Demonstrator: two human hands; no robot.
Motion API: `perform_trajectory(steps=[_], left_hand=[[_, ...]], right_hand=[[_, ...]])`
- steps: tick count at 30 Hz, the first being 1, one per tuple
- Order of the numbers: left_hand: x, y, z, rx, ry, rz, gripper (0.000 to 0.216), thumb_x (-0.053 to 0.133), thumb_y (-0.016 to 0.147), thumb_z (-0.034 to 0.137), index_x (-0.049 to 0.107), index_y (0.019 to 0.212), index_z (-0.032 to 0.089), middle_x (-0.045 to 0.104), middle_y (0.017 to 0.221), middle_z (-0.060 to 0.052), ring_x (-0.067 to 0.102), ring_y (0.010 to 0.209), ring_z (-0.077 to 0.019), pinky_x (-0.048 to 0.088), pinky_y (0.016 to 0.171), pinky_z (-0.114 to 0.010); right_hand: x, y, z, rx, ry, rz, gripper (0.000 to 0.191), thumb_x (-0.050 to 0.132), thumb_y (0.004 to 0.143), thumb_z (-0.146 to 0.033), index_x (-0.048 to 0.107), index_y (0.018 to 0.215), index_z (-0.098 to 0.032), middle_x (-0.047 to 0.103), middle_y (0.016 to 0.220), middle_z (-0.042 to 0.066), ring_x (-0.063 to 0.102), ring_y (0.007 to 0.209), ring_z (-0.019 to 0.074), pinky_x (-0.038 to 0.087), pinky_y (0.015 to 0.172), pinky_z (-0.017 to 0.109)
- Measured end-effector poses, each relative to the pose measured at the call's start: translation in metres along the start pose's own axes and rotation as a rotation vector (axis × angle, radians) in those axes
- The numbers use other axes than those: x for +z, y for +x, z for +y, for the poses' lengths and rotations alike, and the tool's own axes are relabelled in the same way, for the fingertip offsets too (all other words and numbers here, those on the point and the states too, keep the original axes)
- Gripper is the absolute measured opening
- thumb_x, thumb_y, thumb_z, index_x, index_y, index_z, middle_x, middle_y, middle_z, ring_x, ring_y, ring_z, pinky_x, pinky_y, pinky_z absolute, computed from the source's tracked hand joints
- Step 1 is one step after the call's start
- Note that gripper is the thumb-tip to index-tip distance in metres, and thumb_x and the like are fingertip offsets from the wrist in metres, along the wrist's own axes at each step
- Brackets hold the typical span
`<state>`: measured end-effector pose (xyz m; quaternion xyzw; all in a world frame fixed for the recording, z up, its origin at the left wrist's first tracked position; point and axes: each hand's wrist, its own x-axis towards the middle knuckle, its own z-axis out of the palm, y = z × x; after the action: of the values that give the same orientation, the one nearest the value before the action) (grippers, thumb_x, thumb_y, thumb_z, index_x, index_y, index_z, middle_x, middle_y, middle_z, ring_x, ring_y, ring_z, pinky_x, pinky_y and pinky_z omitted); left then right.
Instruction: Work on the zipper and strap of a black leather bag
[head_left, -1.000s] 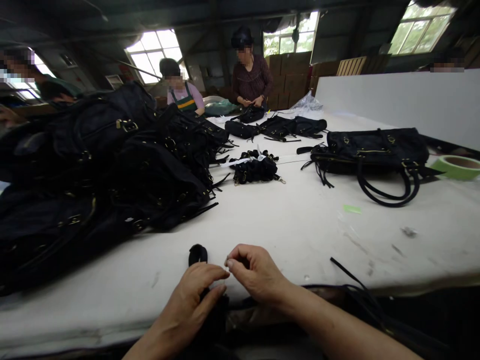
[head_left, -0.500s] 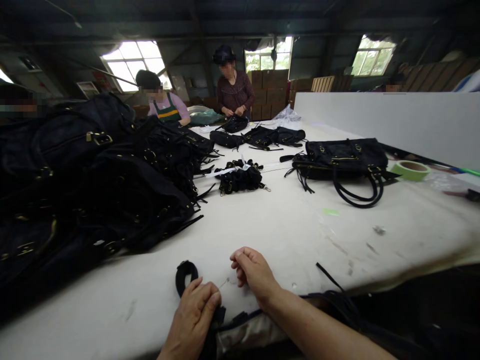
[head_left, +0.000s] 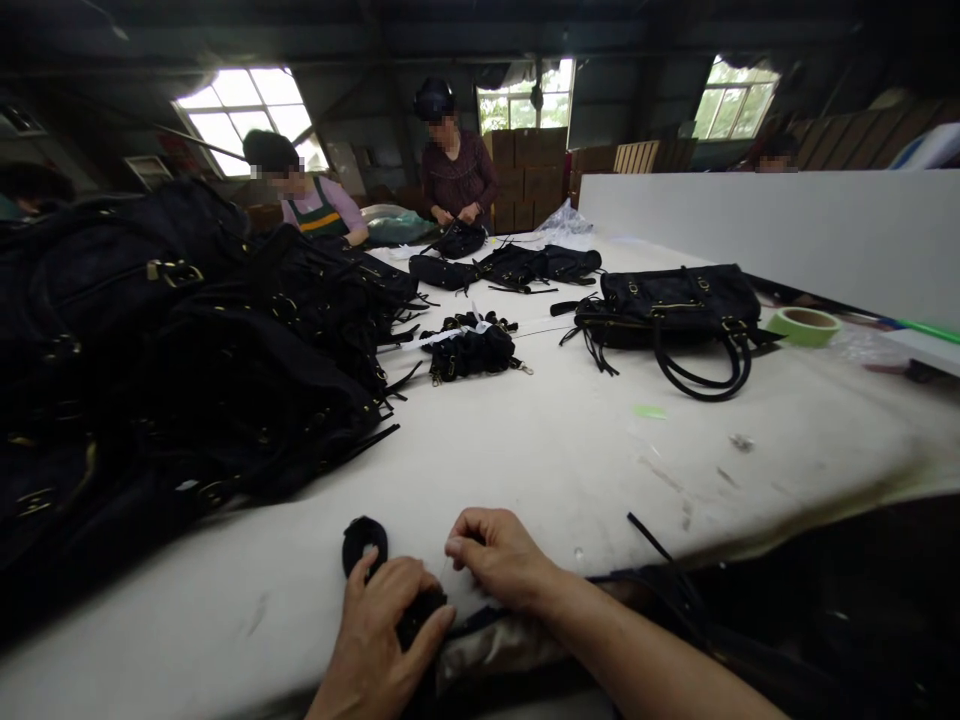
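At the near edge of the table, my left hand [head_left: 386, 620] is closed round a black bag strap [head_left: 421, 612], thumb and fingers on either side of it. Beyond its fingertips a loop of the black strap [head_left: 365, 540] lies on the white surface. My right hand [head_left: 499, 555] is just to the right, thumb and forefinger pinched together on a thin thread [head_left: 446, 566] that runs down toward the strap. Below both hands lies the pale lining of a dark bag [head_left: 487, 645], partly hidden by my wrists.
A large heap of black bags [head_left: 187, 370] covers the left side. Bundled black straps with metal clips [head_left: 472, 350] lie mid-table. A black handbag [head_left: 675, 310] and a green tape roll [head_left: 804, 326] are at right. Two people work across the table [head_left: 525, 430]; other heads show farther off.
My right hand has come down and left, nearer the left hand, its fingers now pinched. My left hand has spread its thumb round the black strap. The view has shifted slightly.
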<state>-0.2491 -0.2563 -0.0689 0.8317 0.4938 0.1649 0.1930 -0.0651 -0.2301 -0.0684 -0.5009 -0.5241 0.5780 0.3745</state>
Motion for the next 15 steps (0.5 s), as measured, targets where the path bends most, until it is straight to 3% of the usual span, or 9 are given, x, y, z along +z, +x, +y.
perform_trajectory(steps=[4, 8, 11, 15], left_hand=[[0.004, -0.003, 0.003, 0.077, 0.187, 0.146, 0.01, 0.056, 0.083, 0.035, 0.059, 0.09, 0.027, 0.069, 0.094, 0.001, 0.06, 0.106, -0.0277, 0.022, 0.102, -0.055], [-0.006, -0.006, 0.001, 0.2, 0.356, 0.246, 0.02, 0.057, 0.08, 0.027, 0.059, 0.1, 0.027, 0.069, 0.101, 0.0, 0.056, 0.112, -0.0281, 0.021, 0.101, -0.047], [-0.01, -0.011, -0.009, 0.192, 0.42, 0.255, 0.029, 0.055, 0.079, 0.024, 0.058, 0.107, 0.029, 0.067, 0.108, -0.001, 0.053, 0.116, -0.0282, 0.022, 0.101, -0.047], [-0.002, -0.017, -0.021, 0.157, 0.306, 0.155, 0.031, 0.051, 0.082, 0.027, 0.056, 0.112, 0.029, 0.065, 0.115, -0.002, 0.05, 0.12, -0.0257, 0.024, 0.103, -0.047]], right_hand=[[-0.001, -0.003, -0.003, -0.114, -0.201, 0.069, 0.015, 0.055, 0.078, -0.011, 0.057, 0.065, -0.018, 0.056, 0.061, -0.004, 0.05, 0.061, 0.0109, 0.037, 0.06, 0.022], [-0.002, -0.003, -0.001, -0.123, -0.276, 0.153, 0.016, 0.053, 0.078, -0.008, 0.055, 0.067, -0.019, 0.057, 0.064, -0.003, 0.051, 0.064, 0.0124, 0.036, 0.062, 0.023], [-0.003, 0.0, 0.001, -0.109, -0.258, 0.159, 0.015, 0.054, 0.079, -0.011, 0.055, 0.067, -0.019, 0.058, 0.064, -0.003, 0.051, 0.065, 0.0125, 0.036, 0.062, 0.023], [-0.003, 0.002, 0.0, -0.1, -0.24, 0.152, 0.014, 0.053, 0.081, -0.014, 0.055, 0.068, -0.02, 0.058, 0.064, -0.003, 0.051, 0.065, 0.0125, 0.037, 0.063, 0.024]])
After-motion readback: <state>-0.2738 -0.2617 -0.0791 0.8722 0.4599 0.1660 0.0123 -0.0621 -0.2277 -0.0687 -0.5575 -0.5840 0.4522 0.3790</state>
